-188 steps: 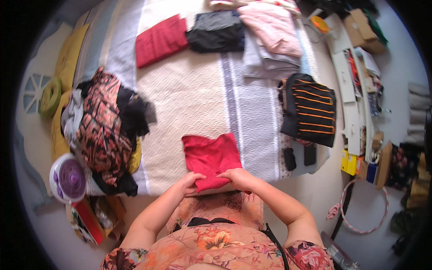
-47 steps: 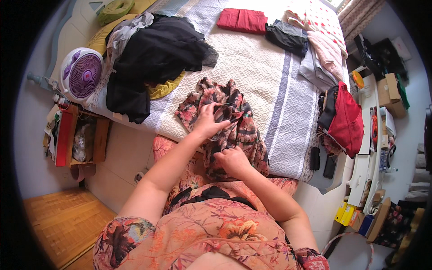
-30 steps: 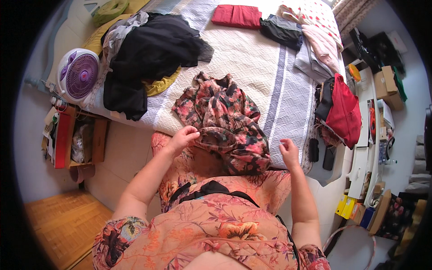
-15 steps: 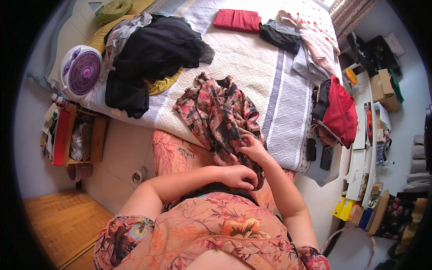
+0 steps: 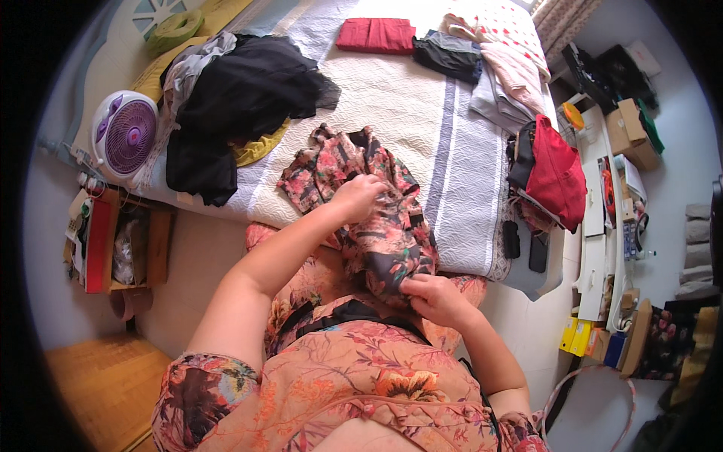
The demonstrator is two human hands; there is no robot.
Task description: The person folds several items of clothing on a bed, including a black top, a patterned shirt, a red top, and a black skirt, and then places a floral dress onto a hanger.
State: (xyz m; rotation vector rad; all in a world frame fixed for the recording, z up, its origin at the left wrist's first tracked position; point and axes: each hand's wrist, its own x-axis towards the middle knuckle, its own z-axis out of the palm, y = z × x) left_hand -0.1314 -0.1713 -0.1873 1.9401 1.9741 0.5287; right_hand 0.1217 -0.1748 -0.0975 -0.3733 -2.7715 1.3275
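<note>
A dark floral shirt (image 5: 388,241) with pink and red blossoms lies rumpled at the bed's near edge, its lower end hanging toward my lap. My left hand (image 5: 360,197) has reached across to its upper middle, fingers bent together on the fabric. At the lower hem my right hand (image 5: 437,297) pinches the cloth between thumb and fingers. The collar end points away from me, and the short sleeves spread to either side. Part of the shirt's left half is hidden under my left forearm.
The quilted bed (image 5: 376,98) carries a heap of black clothes (image 5: 248,98) at left, a folded red cloth (image 5: 374,35) at the back, and a red garment (image 5: 556,177) among piled clothes at right. A purple-white fan (image 5: 126,134) stands at left. Phone-like black objects (image 5: 538,252) lie at the right edge.
My left hand has moved from the hem up to the shirt's upper middle. My right hand has come down to the hem. The shirt's lower part now lies smoother and more spread.
</note>
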